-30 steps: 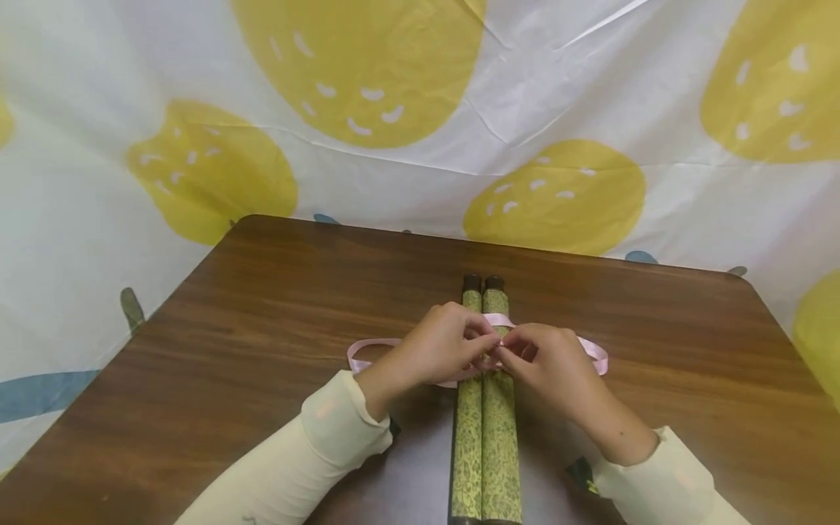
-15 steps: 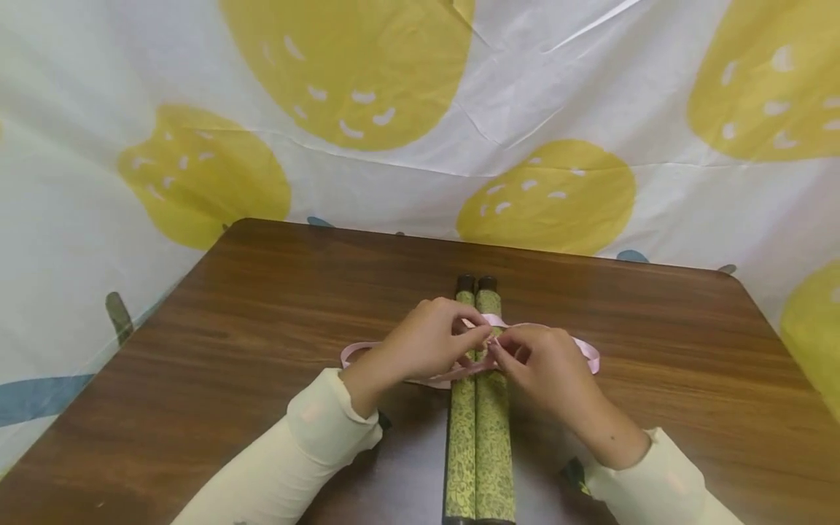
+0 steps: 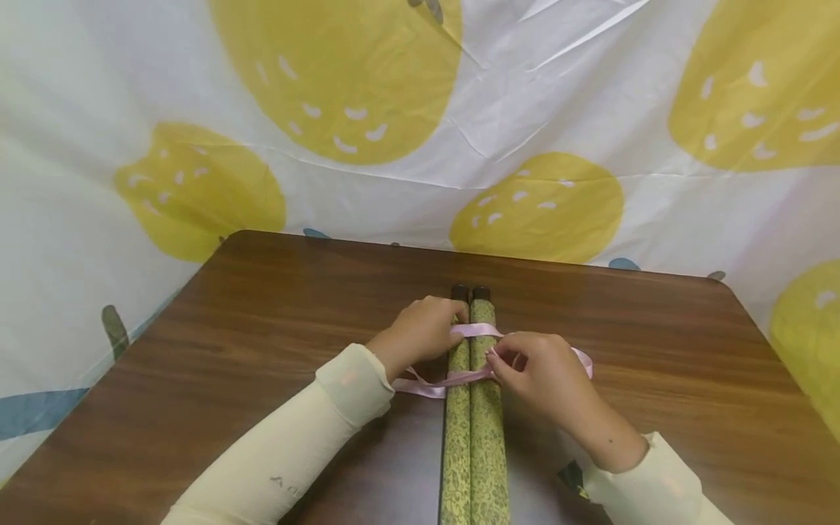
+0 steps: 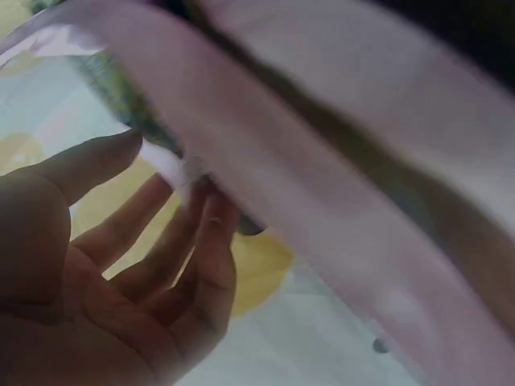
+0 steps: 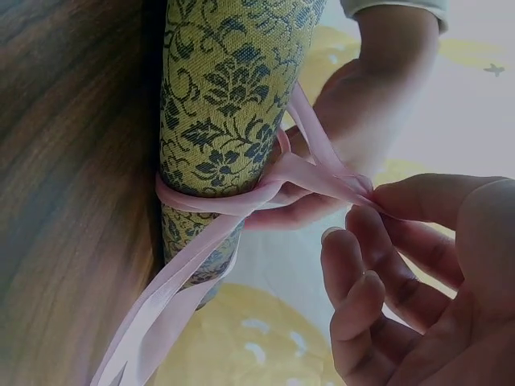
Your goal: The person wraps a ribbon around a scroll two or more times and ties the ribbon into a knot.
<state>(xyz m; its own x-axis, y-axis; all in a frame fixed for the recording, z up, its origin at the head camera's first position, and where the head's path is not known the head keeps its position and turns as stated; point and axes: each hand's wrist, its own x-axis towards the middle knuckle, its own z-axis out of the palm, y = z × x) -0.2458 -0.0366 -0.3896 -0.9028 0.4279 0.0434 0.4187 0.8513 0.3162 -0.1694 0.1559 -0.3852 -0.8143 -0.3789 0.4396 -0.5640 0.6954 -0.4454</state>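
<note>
Ribbon (image 3: 479,330): pink and glossy, one length caught in the right-hand pinch, the rest crossing the rolls just left of that pinch, one pass beside it and another a little beyond.
Right hand (image 3: 545,364): thumb and forefinger closed tightly together on the ribbon, with the remaining fingers bent below them, apart from it.
Left hand (image 3: 420,332): left of the pinch and slightly beyond it; the thumb stands away from the loosely bent fingers, and I see nothing clasped. Fingertips come up to the ribbon's edge, but I cannot tell whether they touch.
Left roll (image 3: 457,445): side by side with the right roll (image 3: 488,445), both yellow-green with dark floral patterning, lying just left of the pinch and stretching beyond it and nearer than it.
End caps (image 3: 481,293): dark, past both hands.
Loose loops: one shows on the far side of the right hand, another by the left wrist.
Crossing: strands overlap at a roll's side, one bent snugly round it, others running to the pinch.
Table (image 3: 295,313): brown woodgrain, beneath the grip.
Sleeves (image 3: 354,383): pale cream, behind each hand.
Cloth (image 3: 380,197): white with big yellow fruit shapes, well beyond the pinch.
</note>
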